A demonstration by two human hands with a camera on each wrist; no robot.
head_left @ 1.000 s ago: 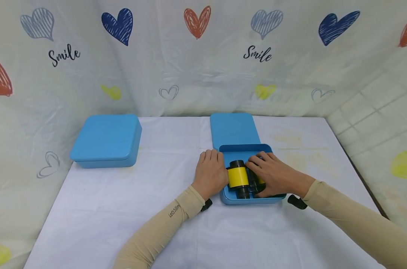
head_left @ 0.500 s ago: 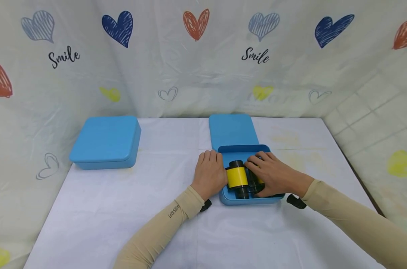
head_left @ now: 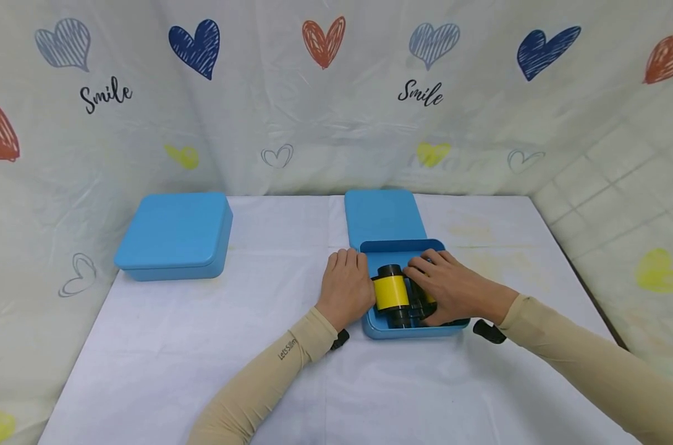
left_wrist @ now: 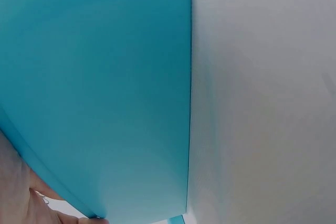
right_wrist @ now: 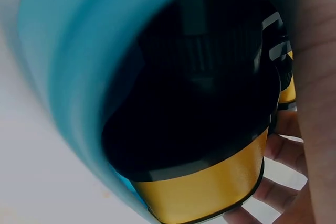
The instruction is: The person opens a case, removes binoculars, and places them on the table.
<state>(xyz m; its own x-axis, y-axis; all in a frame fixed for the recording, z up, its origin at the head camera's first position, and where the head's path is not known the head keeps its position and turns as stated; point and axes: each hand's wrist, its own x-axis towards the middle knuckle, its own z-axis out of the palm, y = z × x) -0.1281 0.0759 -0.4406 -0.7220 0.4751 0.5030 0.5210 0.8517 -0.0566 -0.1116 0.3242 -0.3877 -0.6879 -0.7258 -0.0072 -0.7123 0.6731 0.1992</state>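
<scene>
A pair of yellow and black binoculars [head_left: 392,292] lies in the open blue box [head_left: 416,332], eyepieces toward the near side. My right hand [head_left: 453,289] reaches over the right side of the box and grips the binoculars' right barrel, mostly covering it. In the right wrist view, fingers [right_wrist: 283,150] wrap round the yellow band of the barrel [right_wrist: 210,190]. At the box's left wall, my left hand [head_left: 344,287] holds the rim. The left wrist view has the outer blue wall [left_wrist: 115,87] up close, with part of the hand [left_wrist: 21,192] at its upper edge.
The box's lid [head_left: 385,213] lies folded back behind it on the white tablecloth [head_left: 269,371]. A second blue box [head_left: 175,235], closed, stands at the back left. A white curtain [head_left: 247,93] printed with hearts hangs behind the table.
</scene>
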